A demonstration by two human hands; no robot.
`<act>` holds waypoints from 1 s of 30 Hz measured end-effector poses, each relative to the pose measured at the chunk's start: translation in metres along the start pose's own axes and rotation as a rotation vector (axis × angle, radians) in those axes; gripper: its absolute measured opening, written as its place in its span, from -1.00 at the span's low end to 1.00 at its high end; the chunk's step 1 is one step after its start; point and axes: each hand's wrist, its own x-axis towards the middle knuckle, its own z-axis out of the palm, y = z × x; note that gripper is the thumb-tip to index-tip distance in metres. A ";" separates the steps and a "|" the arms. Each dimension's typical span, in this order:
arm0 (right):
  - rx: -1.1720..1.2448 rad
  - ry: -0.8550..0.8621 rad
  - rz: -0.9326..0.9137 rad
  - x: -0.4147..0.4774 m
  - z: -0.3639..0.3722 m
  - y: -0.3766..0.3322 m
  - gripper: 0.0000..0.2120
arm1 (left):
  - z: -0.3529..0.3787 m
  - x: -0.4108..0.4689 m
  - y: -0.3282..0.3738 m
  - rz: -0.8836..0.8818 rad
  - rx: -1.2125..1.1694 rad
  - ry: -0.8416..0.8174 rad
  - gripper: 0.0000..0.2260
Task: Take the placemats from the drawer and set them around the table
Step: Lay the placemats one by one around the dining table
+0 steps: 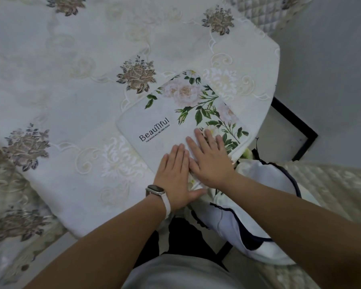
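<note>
- A table [71,101] is filling most of the view, draped in a pale embroidered tablecloth [50,65] with brown rose motifs; grey floor is showing past its right corner.
- A white placemat [175,113], printed with pink roses, green leaves and the word "BeauTiful", is lying flat on the cloth at the table's near right corner, turned at an angle to the edge.
- The left hand [176,176] is resting palm-down on the mat's near edge, fingers straight and together, gripping nothing; a watch [155,189] with a pale strap is sitting on that wrist.
- The right hand [208,157] is lying flat just beside it, touching the left hand, fingers spread over the leaf print, also grasping nothing.
- A padded chair [331,184] is standing to the right, with a white garment [258,205] trimmed in dark edging lying on it.
</note>
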 end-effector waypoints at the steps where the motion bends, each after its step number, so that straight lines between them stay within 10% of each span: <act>1: 0.003 0.005 -0.014 -0.002 0.000 -0.002 -0.41 | 0.001 0.001 0.002 -0.009 -0.001 0.010 0.02; 9: -0.080 -0.020 -0.221 0.001 0.001 0.029 -0.35 | 0.005 0.000 -0.004 -0.005 -0.028 0.093 -0.13; 25: 0.043 -0.029 0.117 0.058 -0.032 0.097 -0.31 | -0.027 0.034 -0.100 -0.226 0.011 0.122 -0.12; 30: -0.023 -0.028 -0.103 0.081 -0.032 0.049 -0.31 | -0.037 0.064 -0.101 -0.149 0.015 0.115 -0.23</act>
